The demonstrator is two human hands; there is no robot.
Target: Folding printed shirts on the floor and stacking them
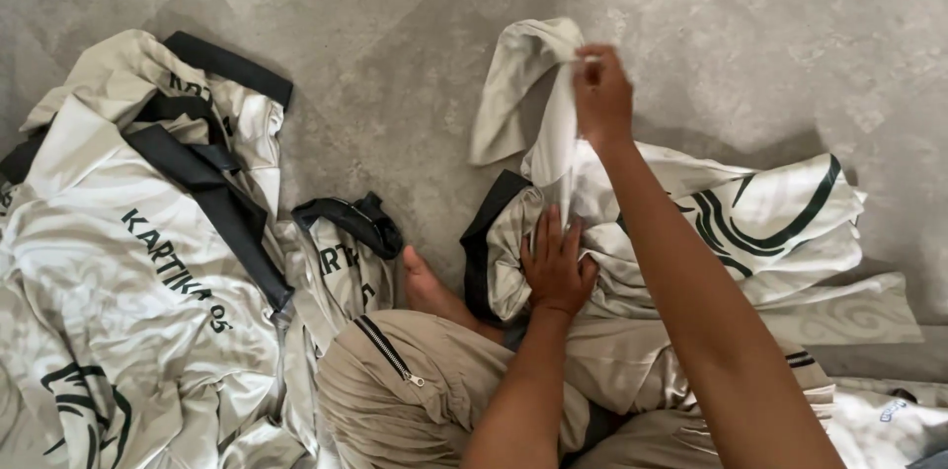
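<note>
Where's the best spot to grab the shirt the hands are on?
Probably the raised sleeve of the shiny cream shirt, pinched from above, where the right hand already holds it: it stands up off the floor. The left hand presses the bunched body flat.

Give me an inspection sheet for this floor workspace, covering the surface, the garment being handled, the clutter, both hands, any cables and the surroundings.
Surface: grey mottled floor, with shadows across it.
Job's things: cream garment with dark green curved stripes and black trim, crumpled on the floor in front of the person.
Clutter: pile of similar cream garments with black trim and dark lettering at the left; more cream fabric at the lower right.
Grippers: left hand pressed flat on the garment; right hand pinching a raised fold of it.
Cables: nothing seen.
Surroundings: the person's knee in tan trousers with a zip pocket, and a bare foot; no other people.
</note>
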